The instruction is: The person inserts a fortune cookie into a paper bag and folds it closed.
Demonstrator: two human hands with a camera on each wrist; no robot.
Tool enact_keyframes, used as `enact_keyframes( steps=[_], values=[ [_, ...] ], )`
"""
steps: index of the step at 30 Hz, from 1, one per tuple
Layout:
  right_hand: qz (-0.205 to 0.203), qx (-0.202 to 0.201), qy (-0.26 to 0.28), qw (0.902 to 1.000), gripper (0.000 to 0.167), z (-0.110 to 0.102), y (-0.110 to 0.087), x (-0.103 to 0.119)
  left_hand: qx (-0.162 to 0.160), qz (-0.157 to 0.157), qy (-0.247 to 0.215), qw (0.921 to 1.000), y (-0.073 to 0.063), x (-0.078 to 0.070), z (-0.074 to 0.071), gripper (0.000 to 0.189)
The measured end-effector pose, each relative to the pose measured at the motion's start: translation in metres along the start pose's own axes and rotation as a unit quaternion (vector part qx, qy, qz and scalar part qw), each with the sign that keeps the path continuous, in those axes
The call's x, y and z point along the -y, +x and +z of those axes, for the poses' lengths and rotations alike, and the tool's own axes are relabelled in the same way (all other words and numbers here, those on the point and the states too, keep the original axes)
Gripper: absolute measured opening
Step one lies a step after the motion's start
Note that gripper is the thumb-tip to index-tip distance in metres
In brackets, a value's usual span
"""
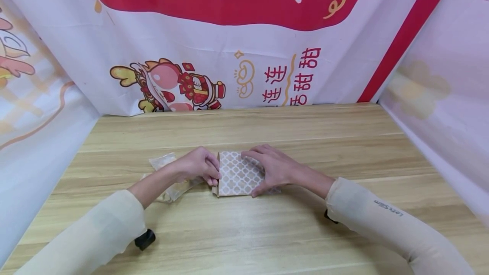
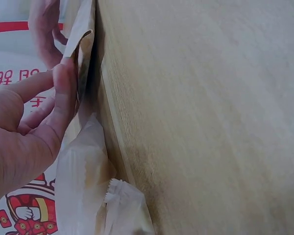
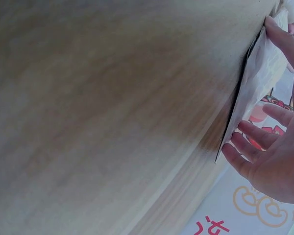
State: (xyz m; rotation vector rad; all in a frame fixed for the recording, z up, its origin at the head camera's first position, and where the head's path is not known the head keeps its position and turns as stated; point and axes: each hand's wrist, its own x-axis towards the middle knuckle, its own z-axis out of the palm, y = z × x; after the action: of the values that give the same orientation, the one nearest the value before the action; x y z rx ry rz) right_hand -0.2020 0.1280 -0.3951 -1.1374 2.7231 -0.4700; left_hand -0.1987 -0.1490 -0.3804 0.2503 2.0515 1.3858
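A flat, light brown paper bag (image 1: 233,175) with a white lattice pattern lies on the table in front of me. At its left end, where the mouth is, my left hand (image 1: 198,165) pinches the edge between thumb and fingers. The left wrist view shows the parted, folded paper edge (image 2: 83,38) by those fingertips. My right hand (image 1: 276,165) rests across the bag's right part, fingers spread, with the thumb at the near edge and fingertips toward the far side. The right wrist view shows its fairly straight fingers (image 3: 257,134) touching the paper.
Clear plastic packets (image 1: 175,190) with something yellowish inside lie left of the bag, partly under my left forearm. The wooden table (image 1: 305,232) runs back to a printed cloth (image 1: 237,41), with more cloth along both sides.
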Motion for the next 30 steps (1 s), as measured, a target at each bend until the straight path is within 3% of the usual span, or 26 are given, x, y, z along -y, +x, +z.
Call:
enact_keyframes(
  steps=[11,19,30],
  values=[
    [0.001,0.0,0.002,1.0,0.115,-0.0002,-0.0002,0.0004,0.0,-0.005,-0.014,0.9999,0.0025,0.003,0.0009,0.008],
    [0.008,0.0,0.01,0.9999,0.114,-0.0007,-0.0016,0.0012,0.018,0.015,-0.034,0.9991,0.0042,0.0061,-0.002,0.012],
    [0.0,-0.009,0.011,0.9999,0.116,0.0002,-0.0013,-0.0013,0.047,0.01,-0.089,0.9949,0.0025,0.0079,-0.0037,0.011]
  ],
)
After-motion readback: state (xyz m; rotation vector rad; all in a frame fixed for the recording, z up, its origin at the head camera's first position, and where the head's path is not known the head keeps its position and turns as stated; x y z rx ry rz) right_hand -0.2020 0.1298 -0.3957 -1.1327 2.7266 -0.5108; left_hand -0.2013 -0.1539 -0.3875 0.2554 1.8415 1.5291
